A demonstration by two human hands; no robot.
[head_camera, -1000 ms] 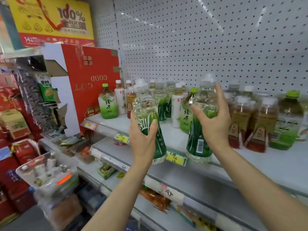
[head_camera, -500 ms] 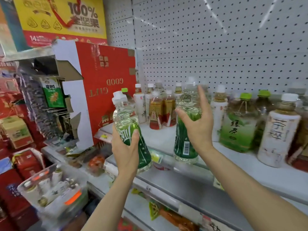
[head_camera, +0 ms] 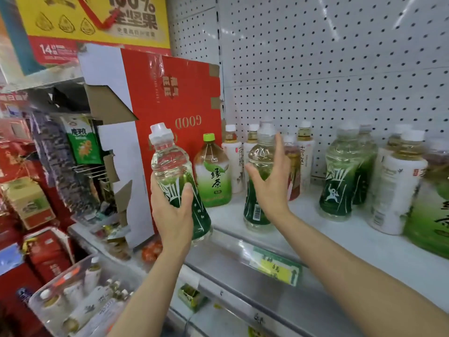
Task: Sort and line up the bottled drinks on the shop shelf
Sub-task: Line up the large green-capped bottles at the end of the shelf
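My left hand (head_camera: 173, 216) grips a clear bottle with a dark green label (head_camera: 170, 171) and a white cap, in the air just off the left front corner of the shelf (head_camera: 340, 242). My right hand (head_camera: 270, 190) holds a second bottle of the same kind (head_camera: 255, 205) between thumb and straight fingers; its base stands on the shelf near the front edge. Behind them stand a green-tea bottle with a light green cap (head_camera: 211, 173), white-label bottles (head_camera: 233, 161) and a red-label bottle (head_camera: 292, 171). Two more dark-green-label bottles (head_camera: 339, 183) stand further right.
A red cardboard box (head_camera: 170, 100) walls off the shelf's left end. White pegboard (head_camera: 340, 57) backs the shelf. More white-label bottles (head_camera: 393, 190) and a large green bottle (head_camera: 430, 215) crowd the right. A yellow price tag (head_camera: 275, 266) hangs below; a plastic bin of bottles (head_camera: 80, 305) sits lower left.
Both hands have carried their bottles left along the shelf towards the red box. The right hand's bottle has come down from the air onto the shelf.
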